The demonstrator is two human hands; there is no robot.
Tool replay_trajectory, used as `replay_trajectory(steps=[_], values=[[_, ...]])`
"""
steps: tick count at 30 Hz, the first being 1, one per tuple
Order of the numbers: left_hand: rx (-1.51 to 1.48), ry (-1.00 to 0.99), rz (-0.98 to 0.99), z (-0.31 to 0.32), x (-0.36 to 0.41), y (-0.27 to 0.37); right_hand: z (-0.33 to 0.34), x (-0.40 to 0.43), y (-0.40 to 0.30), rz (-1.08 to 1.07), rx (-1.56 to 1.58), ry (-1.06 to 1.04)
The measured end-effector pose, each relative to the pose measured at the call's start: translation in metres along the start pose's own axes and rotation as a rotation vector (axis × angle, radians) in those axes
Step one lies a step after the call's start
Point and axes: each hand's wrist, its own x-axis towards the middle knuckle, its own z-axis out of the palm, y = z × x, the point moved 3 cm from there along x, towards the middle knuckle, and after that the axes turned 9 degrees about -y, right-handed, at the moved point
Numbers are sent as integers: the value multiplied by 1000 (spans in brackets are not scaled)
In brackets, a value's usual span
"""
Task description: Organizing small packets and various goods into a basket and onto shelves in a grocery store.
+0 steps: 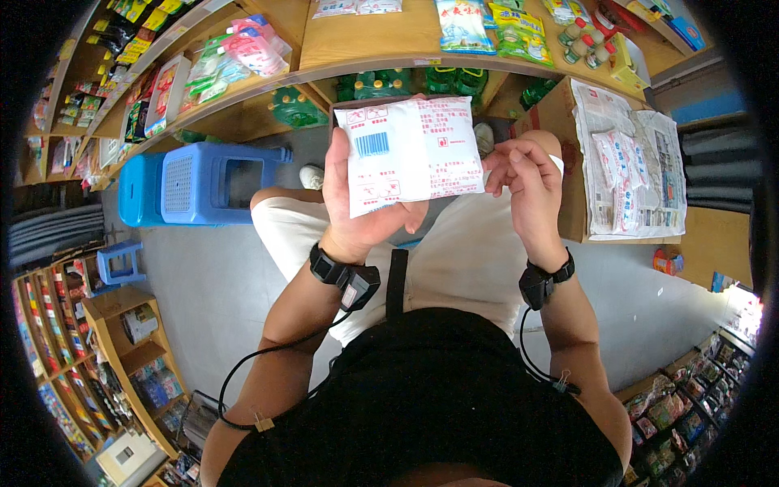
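Note:
A white plastic packet (411,155) with red print and a blue barcode rests across the palm of my left hand (365,225). My left thumb lies along the packet's left edge, and most of the fingers are hidden beneath it. Beside the packet's right edge is my right hand (529,176), its fingers bent and spread. Whether those fingertips touch the packet is hard to tell. Behind the packet shows the brown rim of what looks like a box (333,119), mostly covered.
Wooden shelving (377,49) with bagged goods and seasoning jars (584,45) runs ahead. At right, several small white packets (621,176) lie on newspaper atop a cardboard box (563,201). Blue plastic stools (207,182) stand at left. Green bottles (298,106) sit on the lower shelf.

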Motion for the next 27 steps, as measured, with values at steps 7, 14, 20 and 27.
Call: replay_trajectory(steps=[7, 14, 20, 27], values=[[45, -106, 22, 5, 1, 0, 0, 0, 5, 15, 9, 0], [119, -65, -36, 3, -5, 1, 0, 2, 7, 25, 23, 0], [138, -69, -36, 6, -5, 0, 2, 3, 4, 21, 16, -19], [189, -47, -46, 7, -3, 0, 0, 1, 4, 25, 6, -4]])
